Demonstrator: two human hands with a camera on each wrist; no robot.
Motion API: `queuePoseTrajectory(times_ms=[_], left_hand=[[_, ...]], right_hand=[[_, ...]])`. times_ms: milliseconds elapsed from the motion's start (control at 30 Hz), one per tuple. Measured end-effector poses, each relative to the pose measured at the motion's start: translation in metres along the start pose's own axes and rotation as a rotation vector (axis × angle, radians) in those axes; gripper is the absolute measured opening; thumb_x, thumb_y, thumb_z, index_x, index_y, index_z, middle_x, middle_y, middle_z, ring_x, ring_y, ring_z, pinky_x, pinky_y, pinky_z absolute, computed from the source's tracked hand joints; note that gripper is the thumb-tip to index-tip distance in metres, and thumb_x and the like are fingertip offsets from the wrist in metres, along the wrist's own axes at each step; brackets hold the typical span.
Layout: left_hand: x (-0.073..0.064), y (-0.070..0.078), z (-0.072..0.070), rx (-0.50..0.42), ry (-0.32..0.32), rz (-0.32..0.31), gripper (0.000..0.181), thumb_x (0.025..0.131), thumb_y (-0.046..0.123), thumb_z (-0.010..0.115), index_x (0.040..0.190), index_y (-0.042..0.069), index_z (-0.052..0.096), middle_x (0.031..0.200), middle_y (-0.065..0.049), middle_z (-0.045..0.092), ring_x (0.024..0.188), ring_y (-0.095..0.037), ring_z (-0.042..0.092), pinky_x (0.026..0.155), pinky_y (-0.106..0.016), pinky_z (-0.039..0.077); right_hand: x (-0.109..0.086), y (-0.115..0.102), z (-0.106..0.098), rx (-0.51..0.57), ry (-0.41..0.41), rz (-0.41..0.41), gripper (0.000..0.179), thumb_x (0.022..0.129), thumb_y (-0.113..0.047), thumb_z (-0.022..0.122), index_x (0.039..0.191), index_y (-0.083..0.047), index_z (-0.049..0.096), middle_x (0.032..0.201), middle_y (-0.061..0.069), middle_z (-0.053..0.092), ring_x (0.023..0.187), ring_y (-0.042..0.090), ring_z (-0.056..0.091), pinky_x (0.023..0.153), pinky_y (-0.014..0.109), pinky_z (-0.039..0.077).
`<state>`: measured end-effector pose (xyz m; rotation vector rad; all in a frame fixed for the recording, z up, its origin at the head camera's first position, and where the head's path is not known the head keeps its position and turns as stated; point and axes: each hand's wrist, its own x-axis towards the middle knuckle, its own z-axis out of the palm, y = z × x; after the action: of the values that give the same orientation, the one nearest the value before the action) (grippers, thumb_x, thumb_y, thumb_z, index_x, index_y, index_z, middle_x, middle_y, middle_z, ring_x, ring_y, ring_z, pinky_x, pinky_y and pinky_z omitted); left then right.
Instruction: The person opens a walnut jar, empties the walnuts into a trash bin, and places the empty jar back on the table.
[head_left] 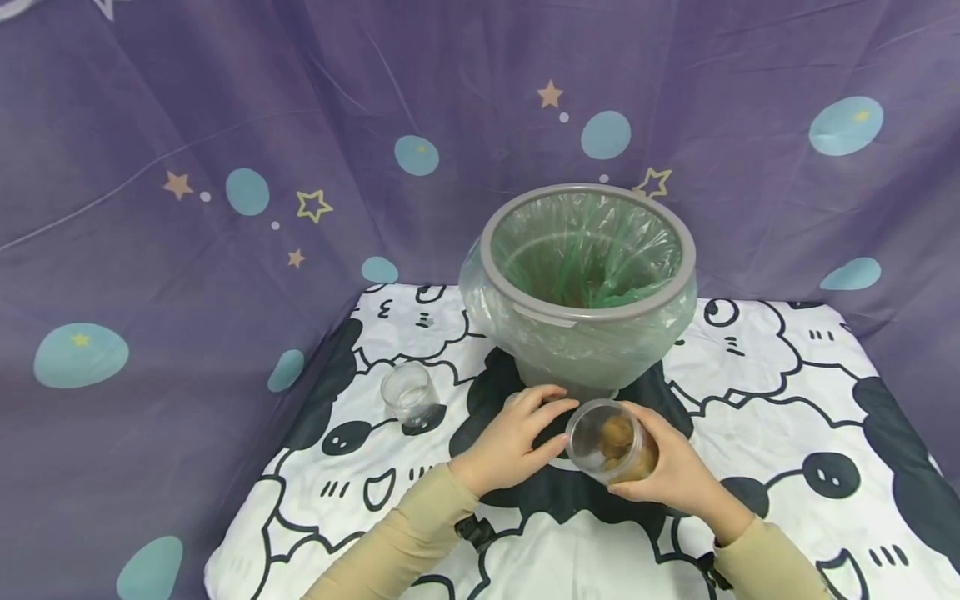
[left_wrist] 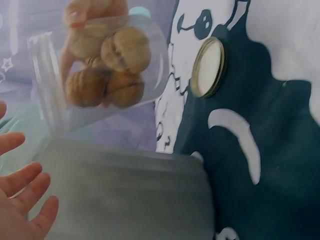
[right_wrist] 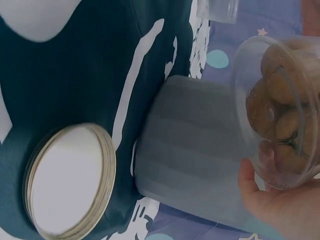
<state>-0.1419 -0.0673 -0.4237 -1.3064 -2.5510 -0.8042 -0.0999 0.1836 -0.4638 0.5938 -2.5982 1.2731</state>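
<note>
My right hand (head_left: 678, 462) grips a clear plastic jar (head_left: 587, 450) around its side, tilted with its uncovered mouth toward the left hand. Several brown walnuts (left_wrist: 126, 49) lie inside it. Close by the jar's mouth is my left hand (head_left: 517, 437), fingers spread and holding nothing; in the left wrist view its fingers (left_wrist: 22, 180) are apart from the jar. A round lid with a gold rim and white face (right_wrist: 67, 182) lies on the cloth below; in the head view the hands and jar mostly hide it.
Just beyond the hands stands a grey bin (head_left: 588, 312) lined with a clear greenish bag. A clear cup (head_left: 408, 393) is on the left of the cartoon-print cloth (head_left: 570, 550). Purple curtain (head_left: 480, 75) hangs behind and at the sides.
</note>
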Motion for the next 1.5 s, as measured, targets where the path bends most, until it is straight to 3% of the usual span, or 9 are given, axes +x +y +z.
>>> queuePoseTrajectory(times_ms=[100,233,500,700,967,1133,1333,1500], left_hand=[[-0.001,0.002,0.005,-0.005,-0.077,-0.001,0.045,0.098,0.034,0.05,0.138,0.014,0.047,0.137,-0.009,0.043,0.126,-0.023,0.045,0.103,-0.038,0.041],[-0.002,0.004,0.009,-0.002,-0.117,-0.007,0.05,0.097,0.037,0.051,0.141,0.016,0.043,0.14,-0.01,0.041,0.129,-0.024,0.042,0.105,-0.039,0.04],[0.0,0.004,0.015,0.017,-0.128,0.004,0.061,0.093,0.043,0.055,0.145,0.017,0.037,0.142,-0.011,0.038,0.13,-0.025,0.041,0.103,-0.04,0.042],[0.002,0.007,0.018,-0.03,-0.116,0.021,0.07,0.086,0.04,0.067,0.145,0.017,0.036,0.142,-0.01,0.037,0.132,-0.024,0.038,0.104,-0.04,0.041],[0.002,0.009,0.024,0.008,0.016,0.119,0.073,0.081,0.042,0.072,0.142,0.014,0.041,0.141,-0.012,0.038,0.13,-0.024,0.039,0.105,-0.035,0.04],[0.002,0.007,0.03,-0.006,0.08,0.121,0.063,0.086,0.046,0.065,0.138,0.014,0.047,0.139,-0.012,0.041,0.128,-0.025,0.04,0.104,-0.035,0.041],[0.003,0.004,0.036,0.018,0.174,0.133,0.056,0.084,0.041,0.069,0.132,0.014,0.056,0.133,-0.012,0.047,0.121,-0.024,0.046,0.1,-0.033,0.044],[0.003,0.003,0.038,0.04,0.2,0.131,0.053,0.085,0.039,0.068,0.13,0.014,0.059,0.13,-0.013,0.05,0.117,-0.024,0.048,0.098,-0.032,0.046]], right_hand=[[0.0,-0.001,0.004,0.003,-0.017,0.017,0.098,0.051,-0.02,0.093,0.136,-0.01,0.046,0.124,0.008,0.056,0.104,0.008,0.051,0.083,0.032,0.048],[0.0,-0.004,0.009,-0.018,-0.028,0.055,0.098,0.051,-0.024,0.093,0.137,-0.012,0.045,0.126,0.007,0.056,0.103,0.014,0.054,0.081,0.034,0.05],[0.001,-0.004,0.018,0.032,-0.004,-0.006,0.096,0.05,-0.018,0.093,0.134,-0.008,0.047,0.125,0.009,0.057,0.105,0.014,0.055,0.081,0.028,0.051],[0.002,-0.006,0.023,0.037,-0.016,0.012,0.095,0.052,-0.02,0.092,0.135,-0.008,0.047,0.127,0.009,0.055,0.107,0.017,0.055,0.083,0.03,0.051],[0.004,-0.009,0.03,0.07,-0.007,0.018,0.089,0.056,-0.017,0.09,0.134,-0.008,0.048,0.125,0.01,0.055,0.105,0.019,0.054,0.08,0.029,0.053],[0.006,-0.012,0.033,0.074,0.02,0.042,0.088,0.055,-0.017,0.09,0.133,-0.009,0.05,0.123,0.01,0.056,0.103,0.02,0.055,0.079,0.029,0.053],[0.008,-0.014,0.036,0.078,0.052,0.058,0.086,0.054,-0.016,0.091,0.13,-0.007,0.052,0.119,0.013,0.059,0.098,0.021,0.058,0.077,0.027,0.053],[0.007,-0.016,0.04,0.041,0.094,0.053,0.087,0.051,-0.016,0.091,0.129,-0.005,0.054,0.115,0.012,0.062,0.096,0.021,0.058,0.075,0.028,0.053]])
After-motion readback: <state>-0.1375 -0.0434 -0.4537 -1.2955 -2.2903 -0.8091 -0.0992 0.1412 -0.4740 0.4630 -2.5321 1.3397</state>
